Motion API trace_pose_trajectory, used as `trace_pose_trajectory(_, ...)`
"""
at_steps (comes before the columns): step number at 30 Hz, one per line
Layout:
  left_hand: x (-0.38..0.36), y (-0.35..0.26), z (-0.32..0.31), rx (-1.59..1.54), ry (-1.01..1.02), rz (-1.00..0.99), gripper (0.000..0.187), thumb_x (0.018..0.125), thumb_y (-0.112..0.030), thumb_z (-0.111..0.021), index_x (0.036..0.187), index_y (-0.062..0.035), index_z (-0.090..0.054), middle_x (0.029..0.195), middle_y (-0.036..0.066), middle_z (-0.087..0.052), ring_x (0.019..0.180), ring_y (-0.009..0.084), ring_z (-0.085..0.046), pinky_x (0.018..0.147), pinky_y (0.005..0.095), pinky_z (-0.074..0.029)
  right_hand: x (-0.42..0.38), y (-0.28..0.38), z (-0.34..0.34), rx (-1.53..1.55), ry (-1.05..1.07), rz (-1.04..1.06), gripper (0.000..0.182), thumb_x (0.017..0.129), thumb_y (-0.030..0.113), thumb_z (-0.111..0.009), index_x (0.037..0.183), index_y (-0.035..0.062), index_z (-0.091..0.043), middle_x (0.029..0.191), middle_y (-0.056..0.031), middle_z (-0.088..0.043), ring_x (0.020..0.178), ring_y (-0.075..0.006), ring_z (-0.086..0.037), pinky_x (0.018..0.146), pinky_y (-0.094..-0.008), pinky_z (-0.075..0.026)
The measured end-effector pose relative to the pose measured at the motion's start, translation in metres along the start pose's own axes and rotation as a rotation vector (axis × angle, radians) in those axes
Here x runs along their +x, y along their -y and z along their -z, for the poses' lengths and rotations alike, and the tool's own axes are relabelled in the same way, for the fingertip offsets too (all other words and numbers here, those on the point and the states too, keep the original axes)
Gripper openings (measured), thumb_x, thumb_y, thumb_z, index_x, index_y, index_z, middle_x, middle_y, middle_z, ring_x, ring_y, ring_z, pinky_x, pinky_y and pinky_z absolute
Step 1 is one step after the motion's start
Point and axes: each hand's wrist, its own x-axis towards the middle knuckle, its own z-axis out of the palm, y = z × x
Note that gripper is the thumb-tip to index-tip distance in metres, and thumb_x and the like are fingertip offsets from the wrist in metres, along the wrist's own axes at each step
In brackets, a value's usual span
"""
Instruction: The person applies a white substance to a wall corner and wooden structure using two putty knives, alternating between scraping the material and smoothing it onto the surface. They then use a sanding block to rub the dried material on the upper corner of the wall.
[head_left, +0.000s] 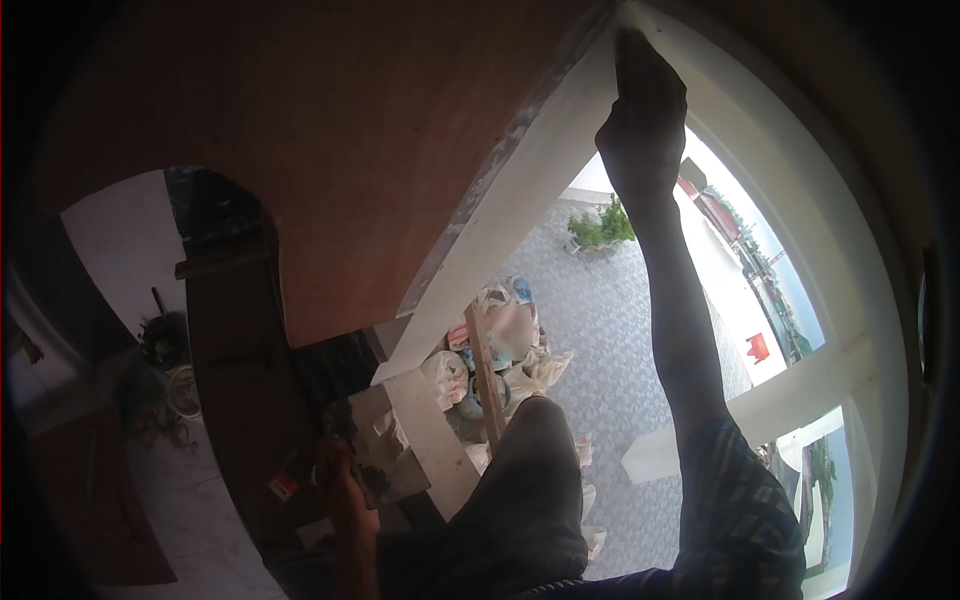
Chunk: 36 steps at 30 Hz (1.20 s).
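My right hand (pixel 645 120) reaches up on a raised arm to the top corner of a white frame (pixel 530 180). Its fingers are closed, in shadow; what they hold, if anything, is too dark and blurred to name. Low on the left, my left hand (pixel 350 495) is closed at the edge of a flat putty-smeared plate (pixel 395 455) with dark patches on its face. A reddish-brown panel (pixel 380 150) slopes beside the white frame, with a pale, rough strip along its edge. My bent knee (pixel 535 440) shows below.
Several sacks (pixel 520 340) and a wooden plank (pixel 485 375) lie below on patterned floor (pixel 610 350). A green plant (pixel 602 228) stands farther off. White window framing (pixel 850 360) curves along the right. A dark board (pixel 235 400) and small red-and-white box (pixel 284 487) are at left.
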Motion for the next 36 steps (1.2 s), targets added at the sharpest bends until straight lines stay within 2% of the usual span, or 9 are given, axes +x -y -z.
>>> trace_pose_trajectory(5, -0.005, -0.009, -0.006, 0.052, 0.040, -0.025, 0.041, 0.095, -0.028, -0.061, 0.128, -0.0038, -0.056, 0.123, 0.007, -0.061, 0.112, 0.0197, -0.059, 0.096, 0.0358, -0.046, -0.009, 0.013, -0.007, 0.093, -0.046, -0.042, 0.058, 0.077, -0.015, -0.054, 0.131, 0.0045, -0.059, 0.136, -0.0137, -0.057, 0.128, -0.0301, -0.050, 0.111, -0.0399, -0.037)
trace_pose_trajectory(8, -0.007, -0.009, -0.011, 0.049, 0.022, -0.032, 0.041, 0.095, -0.028, -0.061, 0.128, -0.0040, -0.056, 0.123, 0.007, -0.061, 0.112, 0.0195, -0.059, 0.095, 0.0355, -0.046, -0.018, 0.012, -0.006, 0.065, 0.052, -0.037, 0.057, 0.077, -0.014, -0.055, 0.131, 0.0042, -0.058, 0.137, -0.0137, -0.055, 0.128, -0.0307, -0.050, 0.111, -0.0409, -0.036)
trace_pose_trajectory(14, -0.005, -0.004, -0.008, 0.038, -0.028, -0.018, 0.040, 0.095, -0.027, -0.060, 0.128, -0.0058, -0.056, 0.122, 0.006, -0.061, 0.111, 0.0193, -0.059, 0.094, 0.0351, -0.047, -0.034, 0.027, -0.006, 0.177, 0.064, -0.125, 0.054, 0.080, -0.013, -0.055, 0.132, 0.0043, -0.057, 0.136, -0.0135, -0.055, 0.127, -0.0314, -0.049, 0.108, -0.0418, -0.038)
trace_pose_trajectory(15, -0.005, -0.006, -0.009, 0.043, -0.027, -0.013, 0.039, 0.095, -0.027, -0.060, 0.128, -0.0061, -0.056, 0.121, 0.005, -0.061, 0.111, 0.0193, -0.059, 0.094, 0.0351, -0.047, -0.036, 0.028, -0.007, 0.118, 0.055, -0.090, 0.051, 0.081, -0.012, -0.057, 0.129, 0.0038, -0.059, 0.134, -0.0134, -0.056, 0.125, -0.0320, -0.051, 0.106, -0.0419, -0.039)
trace_pose_trajectory(22, -0.007, -0.006, -0.007, 0.081, -0.071, -0.018, 0.039, 0.095, -0.028, -0.060, 0.126, -0.0060, -0.057, 0.116, 0.005, -0.061, 0.108, 0.0192, -0.059, 0.093, 0.0361, -0.048, -0.044, 0.038, -0.008, 0.272, -0.039, -0.086, 0.045, 0.082, -0.010, -0.061, 0.126, 0.0001, -0.059, 0.131, -0.0169, -0.058, 0.122, -0.0327, -0.054, 0.102, -0.0411, -0.042)
trace_pose_trajectory(25, -0.004, -0.004, 0.001, 0.046, -0.046, 0.022, 0.047, 0.097, -0.025, -0.060, 0.137, -0.0029, -0.049, 0.129, 0.010, -0.058, 0.116, 0.0222, -0.057, 0.097, 0.0365, -0.047, -0.048, 0.042, -0.009, 0.231, 0.010, -0.096, 0.045, 0.082, -0.010, -0.062, 0.126, -0.0007, -0.059, 0.130, -0.0177, -0.058, 0.121, -0.0329, -0.054, 0.102, -0.0409, -0.043)
trace_pose_trajectory(27, -0.003, -0.002, 0.001, 0.023, -0.014, 0.009, 0.047, 0.097, -0.024, -0.060, 0.137, -0.0030, -0.049, 0.128, 0.010, -0.059, 0.115, 0.0219, -0.058, 0.097, 0.0362, -0.047, -0.052, 0.047, -0.005, 0.208, 0.099, -0.133, 0.045, 0.081, -0.010, -0.064, 0.125, -0.0008, -0.060, 0.129, -0.0178, -0.058, 0.120, -0.0332, -0.055, 0.101, -0.0408, -0.043)
trace_pose_trajectory(32, -0.008, -0.005, -0.004, 0.014, -0.030, -0.015, 0.043, 0.097, -0.025, -0.059, 0.134, -0.0035, -0.051, 0.124, 0.009, -0.060, 0.112, 0.0210, -0.059, 0.094, 0.0359, -0.048, -0.065, 0.061, -0.005, 0.210, 0.087, -0.138, 0.045, 0.080, -0.009, -0.066, 0.124, -0.0030, -0.060, 0.129, -0.0178, -0.058, 0.116, -0.0331, -0.057, 0.100, -0.0408, -0.043)
trace_pose_trajectory(36, -0.009, -0.007, -0.002, 0.068, -0.051, -0.015, 0.040, 0.095, -0.027, -0.059, 0.128, -0.0041, -0.054, 0.119, 0.008, -0.060, 0.109, 0.0206, -0.059, 0.092, 0.0371, -0.048, -0.081, 0.062, -0.018, 0.217, -0.021, -0.092, 0.048, 0.078, -0.009, -0.066, 0.125, -0.0046, -0.060, 0.130, -0.0191, -0.057, 0.116, -0.0335, -0.057, 0.100, -0.0414, -0.044)
